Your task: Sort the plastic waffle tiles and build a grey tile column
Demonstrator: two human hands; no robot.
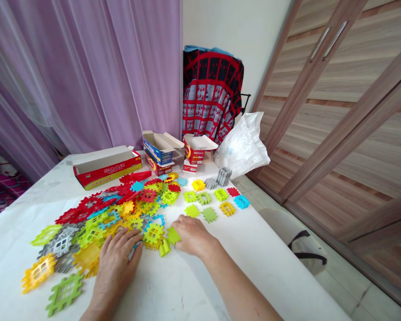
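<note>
1. Far left: purple curtain point(80, 76) hangs behind the tabletop point(173, 285). Yellow tile point(38, 273) and green tile point(65, 293) lie at the near left, just off the main heap.
2. Tiles point(120, 209): flat plastic squares with toothed edges and window-like cut-outs, in red, yellow, lime, grey and blue. They lie heaped and overlapping at centre-left of the tabletop.
3. Left hand point(116, 267): open, palm down, fingers spread, resting on the heap's near edge. No grip.
4. Right hand point(194, 236): open, relaxed, not clenched, resting on lime tile point(173, 235), just beside a joined lime pair point(164, 246).
5. Right of the heap: small tiles point(214, 200) set out in loose rows, with grey cylinder point(223, 176) of joined pieces behind them.
6. Back edge: opened cartons point(158, 147), red and blue, stand or lie open. White bag point(242, 145) sits at right.
7. Behind these, red-and-black garment point(212, 93). Far right, wooden doors point(337, 98).
</note>
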